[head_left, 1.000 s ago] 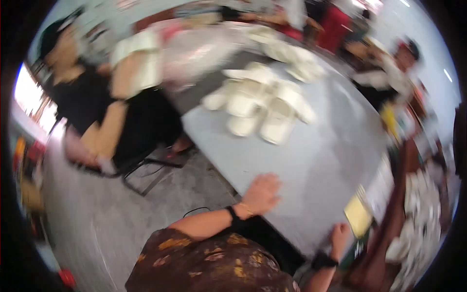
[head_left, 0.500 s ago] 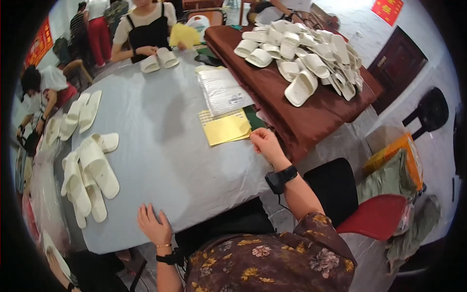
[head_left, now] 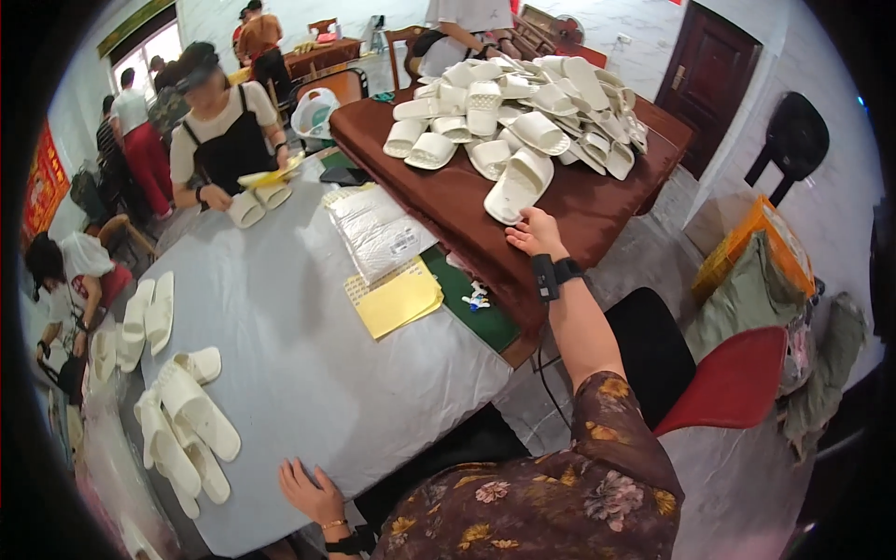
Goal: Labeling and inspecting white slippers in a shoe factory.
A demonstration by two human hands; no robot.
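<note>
Head view: compared with the picture half a second earlier, the right hand had been carried off the yellow sheets and out to the brown-clothed table. It was recorded there with fingers loosely spread, grasping nothing, the fingertips touching or just short of the heel of a white slipper lying apart at the near edge of the slipper pile; contact could not be settled. The shift was judged to mean that the paperwork had been left and that a slipper was about to be picked from the pile. The left hand was noted palm down and flat on the near edge of the grey-covered table, holding nothing, much as in the earlier picture. Counts: one loose pile of white slippers on the brown table, too overlapped for an exact figure, certainly more than twenty; about five slippers at the near left of the grey table; about three more farther along the left edge; two slippers under the hands of a seated person opposite; one stack of clear bags; one bundle of yellow sheets; one red chair; one black chair.
</note>
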